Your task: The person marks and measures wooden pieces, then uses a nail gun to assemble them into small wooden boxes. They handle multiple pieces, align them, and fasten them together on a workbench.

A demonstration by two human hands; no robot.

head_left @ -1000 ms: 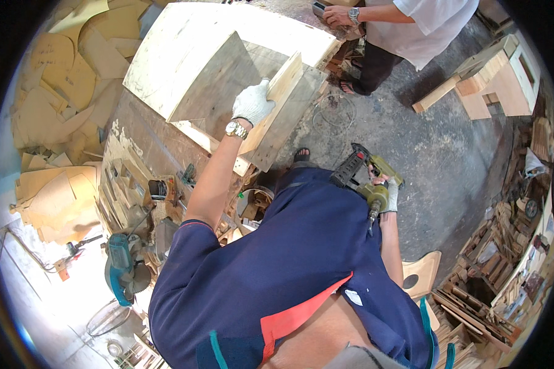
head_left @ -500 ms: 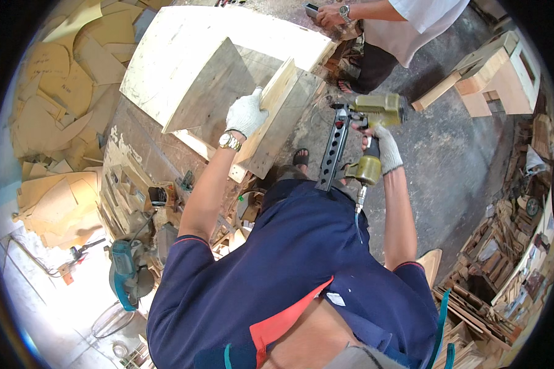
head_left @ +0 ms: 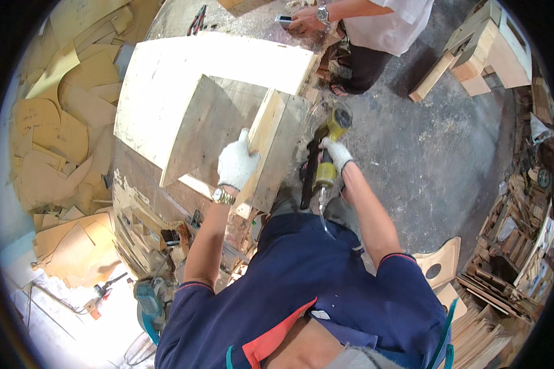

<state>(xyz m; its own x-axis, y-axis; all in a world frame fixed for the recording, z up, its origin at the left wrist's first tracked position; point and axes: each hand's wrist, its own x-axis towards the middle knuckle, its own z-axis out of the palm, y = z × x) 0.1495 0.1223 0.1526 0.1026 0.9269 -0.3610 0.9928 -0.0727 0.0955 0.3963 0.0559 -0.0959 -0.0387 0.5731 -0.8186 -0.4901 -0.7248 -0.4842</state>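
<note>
Currently, the left hand (head_left: 239, 158) lies against a narrow wooden board (head_left: 271, 120) on the plywood frame (head_left: 194, 132), which sits on the bench (head_left: 138, 166); from where I stand, I can't make out whether that grip is closed. The right grip is clenched round the handle of a nail gun (head_left: 325, 174), apart from the wood. Judgement: good practice is steady palm pressure, left fingers clear of the gun's nose, hose (head_left: 326, 226) slack. Materials: greyish, grained flat panels; paler, straight-edged board; knitted white gloves; olive-yellow rounded gun body, long dark magazine.
</note>
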